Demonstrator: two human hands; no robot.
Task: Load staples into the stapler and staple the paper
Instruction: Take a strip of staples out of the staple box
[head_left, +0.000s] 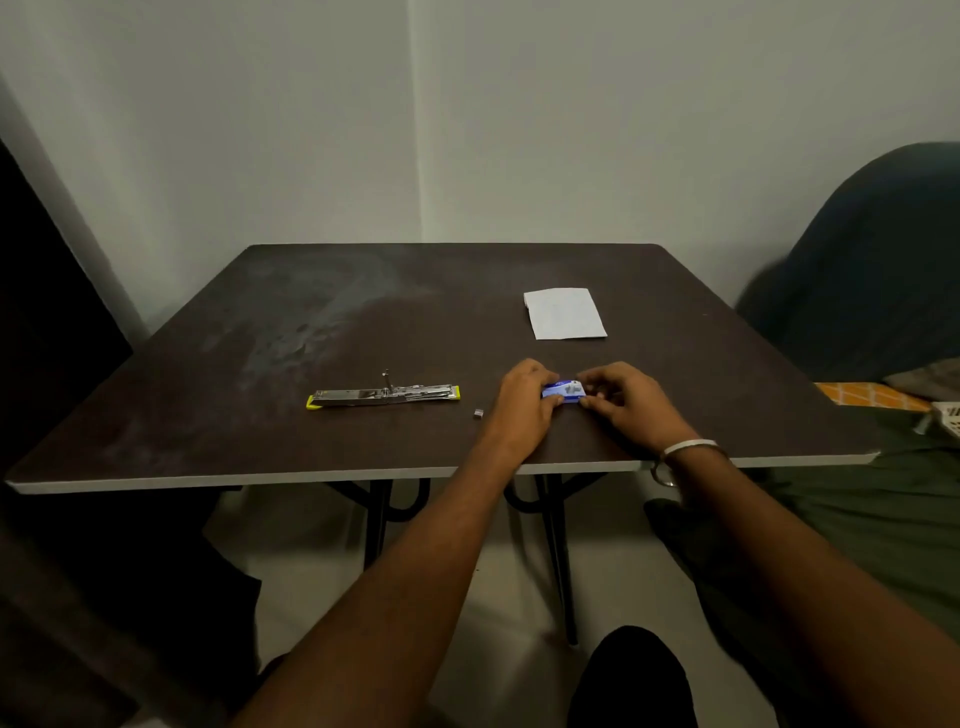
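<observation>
While both hands pinch the blue staple box, the opened stapler lies lengthwise left, nearer the left hand.

A plain home room: folding table, bare walls, bedding.

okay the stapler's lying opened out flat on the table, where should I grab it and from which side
Probably grip the stapler across its long silver middle, coming from above with fingers on the near and far edges. It lies flat and opened out lengthwise, left of both hands, so the yellow ends offer little hold; avoid the upright pin near the centre.
</observation>
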